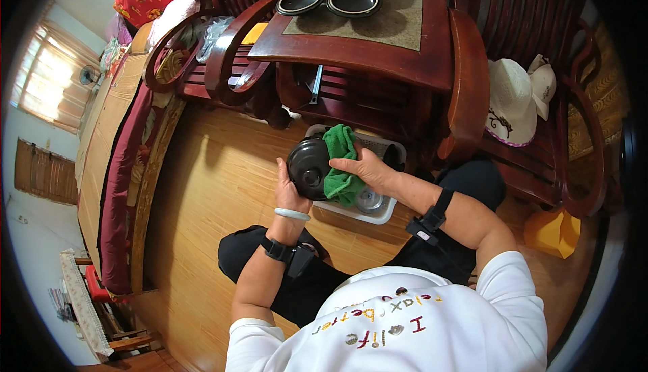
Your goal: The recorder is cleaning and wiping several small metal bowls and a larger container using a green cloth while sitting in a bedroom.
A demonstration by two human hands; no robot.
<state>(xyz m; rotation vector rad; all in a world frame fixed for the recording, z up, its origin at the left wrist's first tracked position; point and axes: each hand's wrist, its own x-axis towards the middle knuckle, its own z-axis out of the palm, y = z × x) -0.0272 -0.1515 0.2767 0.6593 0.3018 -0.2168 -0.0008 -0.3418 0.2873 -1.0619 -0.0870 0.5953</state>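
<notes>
A round black lid (307, 162) with a knob at its centre is tilted up before me. My left hand (292, 191) grips it by the lower left edge. In my right hand (372, 170) is a bunched green cloth (340, 169), pressed against the lid's right side; the thumb lies over the cloth and the other fingers are mostly hidden behind it. Below both hands a white plastic basket (377, 216) stands on the floor. Inside it I see a clear round item (369, 200) and something black (393, 157), both partly covered.
Several black dishes with pale rims (353, 0) stand on the dark wooden table (349, 51) ahead. Wooden armchairs flank it; the right one (521, 167) holds a white hat (514, 101) and a cap (542, 86). A yellow container (552, 233) is on the floor at right, a bed (119, 185) at left.
</notes>
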